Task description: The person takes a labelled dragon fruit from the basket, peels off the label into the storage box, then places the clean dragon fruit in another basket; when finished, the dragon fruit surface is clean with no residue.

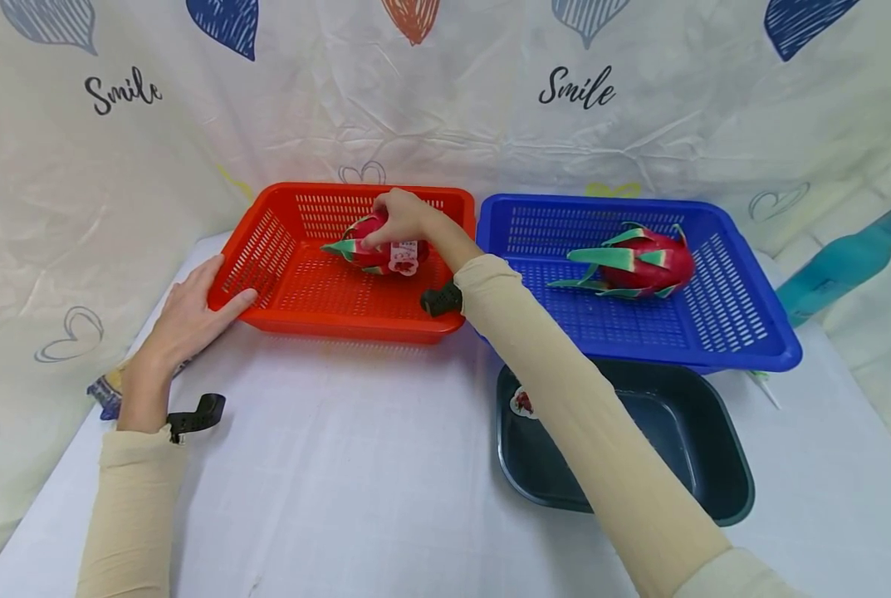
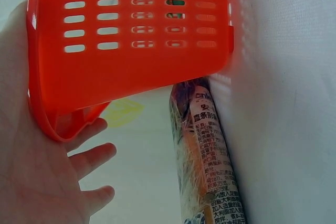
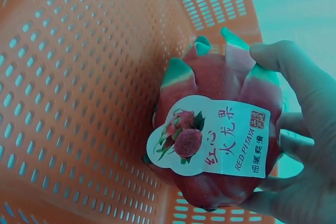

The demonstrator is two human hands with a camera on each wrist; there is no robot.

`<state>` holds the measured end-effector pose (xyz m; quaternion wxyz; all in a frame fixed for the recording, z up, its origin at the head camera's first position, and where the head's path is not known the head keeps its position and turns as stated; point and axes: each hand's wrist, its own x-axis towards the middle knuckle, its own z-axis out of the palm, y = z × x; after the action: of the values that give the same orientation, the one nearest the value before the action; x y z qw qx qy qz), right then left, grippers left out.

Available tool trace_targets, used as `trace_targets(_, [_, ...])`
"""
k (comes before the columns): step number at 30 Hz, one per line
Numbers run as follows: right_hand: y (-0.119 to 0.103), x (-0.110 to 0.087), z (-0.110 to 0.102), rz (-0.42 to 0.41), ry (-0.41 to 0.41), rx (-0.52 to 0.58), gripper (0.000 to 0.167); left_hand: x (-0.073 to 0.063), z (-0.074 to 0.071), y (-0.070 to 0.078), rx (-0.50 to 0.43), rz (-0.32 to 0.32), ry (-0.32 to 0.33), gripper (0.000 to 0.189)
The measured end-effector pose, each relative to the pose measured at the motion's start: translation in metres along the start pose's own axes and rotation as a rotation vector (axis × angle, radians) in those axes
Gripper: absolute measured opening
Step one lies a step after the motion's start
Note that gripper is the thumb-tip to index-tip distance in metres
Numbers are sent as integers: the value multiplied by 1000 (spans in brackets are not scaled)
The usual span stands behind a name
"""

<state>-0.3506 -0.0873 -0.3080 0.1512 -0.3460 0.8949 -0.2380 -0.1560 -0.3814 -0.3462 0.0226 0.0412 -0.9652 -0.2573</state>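
My right hand [image 1: 403,218] grips a red dragon fruit [image 1: 368,228] inside the red basket [image 1: 303,320]. In the right wrist view, thumb and fingers curl round the fruit, whose white label [image 3: 215,137] reads "RED PITAYA". My left hand [image 1: 191,313] rests against the left rim of the red basket, fingers spread and fairly straight; its palm lies along the rim in the left wrist view. Beneath that hand, a printed plastic packet [image 2: 205,150] lies on the table beside the basket, mostly hidden by the hand and wrist in the head view.
To the right stands a blue basket [image 1: 744,353] holding another dragon fruit [image 1: 643,262]. A dark green tub [image 1: 684,440] sits in front of it, partly under my right forearm. A bottle of blue liquid [image 1: 837,270] stands at the far right. A patterned curtain [image 1: 452,100] hangs behind.
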Motion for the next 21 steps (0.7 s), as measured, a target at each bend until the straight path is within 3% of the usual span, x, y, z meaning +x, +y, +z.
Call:
trace_targets(13, [-22,-18,-5,60,108,38,64,-1,-1,3,-8,6,4,86])
trace_targets(21, [-30,-29,-10,84,115,98,63,-1,0,2,-19,6,5,86])
